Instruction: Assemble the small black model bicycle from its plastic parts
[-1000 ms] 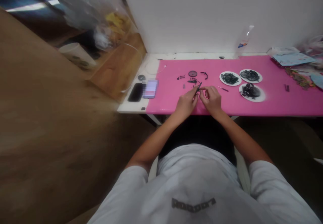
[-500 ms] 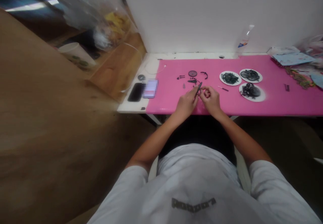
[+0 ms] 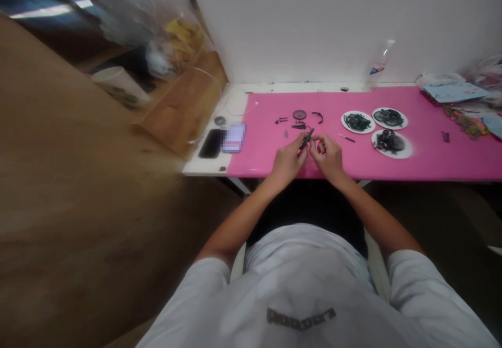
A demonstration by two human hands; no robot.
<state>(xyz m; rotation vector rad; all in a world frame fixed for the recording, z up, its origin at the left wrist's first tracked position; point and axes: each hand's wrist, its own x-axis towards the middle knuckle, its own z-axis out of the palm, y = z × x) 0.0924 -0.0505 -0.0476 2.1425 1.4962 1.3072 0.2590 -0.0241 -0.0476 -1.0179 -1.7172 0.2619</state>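
My left hand (image 3: 289, 158) is closed around a small, dark, elongated part (image 3: 308, 137), held at a slant above the pink mat (image 3: 266, 154). Close against it is my right hand (image 3: 328, 155), fingers curled and thumb and forefinger pinched at the part's near side. Whatever sits in that pinch is too small to make out. Just beyond the hands lie a dark round disc (image 3: 299, 114), a curved black piece (image 3: 318, 117), a small dark piece with a thin wire (image 3: 298, 126) and several little dark bits (image 3: 281, 120).
On the right stand three white plates of dark pieces, one being the near plate (image 3: 408, 149). A small screwdriver (image 3: 347, 138) lies left of them. A black phone (image 3: 210, 144) rests at the left edge; a clear bottle (image 3: 382, 60) and plastic packets (image 3: 455, 90) are at the back.
The dark part has turned slightly in my left hand, so more of its face shows. Both hands have shifted only a little; the things on the mat lie as before.
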